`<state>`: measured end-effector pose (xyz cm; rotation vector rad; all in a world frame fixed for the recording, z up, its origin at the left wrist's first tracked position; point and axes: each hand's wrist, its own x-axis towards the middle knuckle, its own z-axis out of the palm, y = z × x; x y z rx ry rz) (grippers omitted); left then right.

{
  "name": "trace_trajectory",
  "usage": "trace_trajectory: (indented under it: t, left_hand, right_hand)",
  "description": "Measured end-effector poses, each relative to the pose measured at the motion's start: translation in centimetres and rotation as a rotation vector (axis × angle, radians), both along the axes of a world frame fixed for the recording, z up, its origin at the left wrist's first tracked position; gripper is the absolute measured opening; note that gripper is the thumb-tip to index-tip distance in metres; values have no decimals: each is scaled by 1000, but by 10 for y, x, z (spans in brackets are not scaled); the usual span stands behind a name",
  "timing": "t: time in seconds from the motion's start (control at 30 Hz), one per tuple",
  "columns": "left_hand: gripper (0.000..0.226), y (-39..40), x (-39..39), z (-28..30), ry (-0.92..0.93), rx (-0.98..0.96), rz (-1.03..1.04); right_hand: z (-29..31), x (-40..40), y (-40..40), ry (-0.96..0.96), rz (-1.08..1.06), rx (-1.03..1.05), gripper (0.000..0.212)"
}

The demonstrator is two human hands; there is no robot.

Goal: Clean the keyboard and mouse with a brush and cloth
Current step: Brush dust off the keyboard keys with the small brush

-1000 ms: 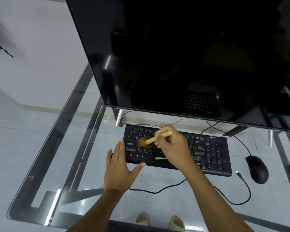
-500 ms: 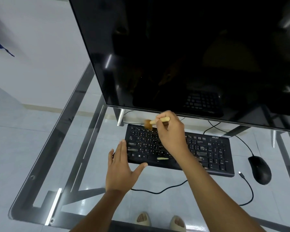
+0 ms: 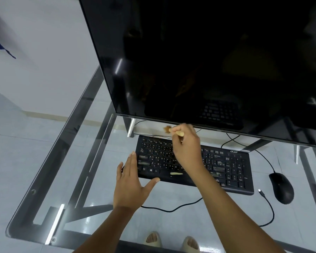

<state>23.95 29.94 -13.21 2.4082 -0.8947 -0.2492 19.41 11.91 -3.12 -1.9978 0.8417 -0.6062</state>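
Observation:
A black keyboard (image 3: pixel 232 170) lies on the glass desk below the monitor. My right hand (image 3: pixel 187 148) grips a small brush (image 3: pixel 171 130) with a pale wooden handle. Its brown bristles point left, just beyond the keyboard's back edge and above the glass. My left hand (image 3: pixel 130 183) lies flat with straight fingers at the keyboard's front left corner, the thumb against its front edge. A black mouse (image 3: pixel 282 188) sits to the right of the keyboard. No cloth is in view.
A large dark monitor (image 3: pixel 208 61) overhangs the back of the glass desk (image 3: pixel 77 161). Black cables (image 3: pixel 171 209) trail across the glass in front of the keyboard, one ending in a loose plug (image 3: pixel 261 191). My sandalled feet show through the glass.
My right hand swept the brush from the left keys toward the back, past the keyboard's rear edge. My left hand stayed planted at the front left corner.

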Motion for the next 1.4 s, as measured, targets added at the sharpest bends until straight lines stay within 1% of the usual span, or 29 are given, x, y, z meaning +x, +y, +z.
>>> trace_trajectory:
  t: [0.03, 0.07, 0.13, 0.2, 0.27, 0.3, 0.33, 0.4, 0.47, 0.53, 0.57, 0.6, 0.67, 0.7, 0.73, 0.77, 0.83, 0.87, 0.9, 0.93, 0.97, 1.03, 1.1, 1.17, 1.23, 1.27, 1.3, 1.37, 1.4]
  left_hand:
    - [105, 0, 0, 0, 1, -5, 2]
    - [105, 0, 0, 0, 1, -6, 2]
    - [105, 0, 1, 0, -4, -1, 4]
    - [104, 0, 0, 1, -6, -4, 7]
    - [103, 0, 0, 1, -7, -16, 7]
    - [103, 0, 0, 1, -6, -19, 7]
    - [103, 0, 0, 1, -6, -16, 5]
    - [104, 1, 0, 0, -11, -8, 3]
    - [104, 1, 1, 0, -2, -5, 4]
    - [103, 1, 0, 1, 7, -15, 9]
    - [103, 1, 0, 1, 9, -17, 9]
    - [103, 1, 0, 1, 9, -17, 8]
    - [104, 1, -1, 1, 1, -13, 8]
    - [105, 1, -2, 1, -3, -10, 11]
    - [105, 1, -2, 2, -4, -9, 14]
    - [105, 1, -1, 2, -4, -11, 15]
    - [105, 0, -1, 3, -9, -22, 12]
    - [105, 0, -1, 4, -5, -26, 9]
    - [105, 0, -1, 5, 4, -38, 13]
    - [105, 1, -2, 6, 17, -60, 25]
    - [105, 2, -3, 6, 40, -86, 43]
    - [103, 3, -3, 9, 89, -133, 58]
    - [101, 1, -4, 14, 77, -150, 28]
    - [100, -7, -6, 22, 4, -151, -32]
    - [100, -21, -12, 34, -34, -160, -114]
    - [100, -30, -17, 38, -35, -164, -161]
    - [100, -39, -22, 41, -32, -163, -206]
    - [100, -55, -31, 41, -26, -154, -275]
    - [101, -62, -36, 39, -19, -146, -297]
  right_hand:
    - [1, 0, 0, -31, -5, 30, 14]
    - [3, 0, 2, -51, 26, 126, 14]
    - [4, 1, 10, 49, 128, 275, 13]
    - [-2, 0, 12, 95, 120, 230, 11]
    - [-1, -4, 8, 25, -14, 126, 13]
    - [-2, -6, 4, -9, -54, 144, 14]
    - [-2, -10, 2, -27, -57, 220, 15]
    - [-2, -18, 2, 55, 40, 281, 14]
    - [-6, -27, -5, 79, 1, 131, 15]
    - [-2, -35, -12, -18, -142, -69, 19]
    - [-1, -38, -14, -47, -157, -76, 19]
    - [0, -40, -13, -67, -127, 9, 17]
    - [-1, -43, -6, 62, 69, 159, 13]
    - [-2, -46, -5, 121, 147, 144, 13]
    - [-4, -49, -7, 139, 154, 103, 13]
    - [-3, -50, -11, 114, 114, 5, 14]
    - [2, -54, -19, 10, -30, -114, 14]
    - [2, -56, -22, -28, -58, -53, 14]
    - [3, -57, -22, -1, -39, 36, 12]
    - [2, -57, -20, 67, 20, 127, 12]
    - [2, -60, -18, 124, 73, 158, 11]
    - [-2, -65, -22, 148, 33, 64, 10]
    - [4, -72, -31, 82, -80, -107, 11]
    - [6, -81, -39, 41, -88, -31, 12]
    - [6, -84, -37, 110, 35, 142, 11]
    - [4, -86, -36, 144, 67, 138, 10]
    - [1, -88, -37, 174, 56, 75, 9]
    - [6, -91, -41, 141, -57, -122, 10]
    - [6, -94, -44, 104, -80, -147, 9]
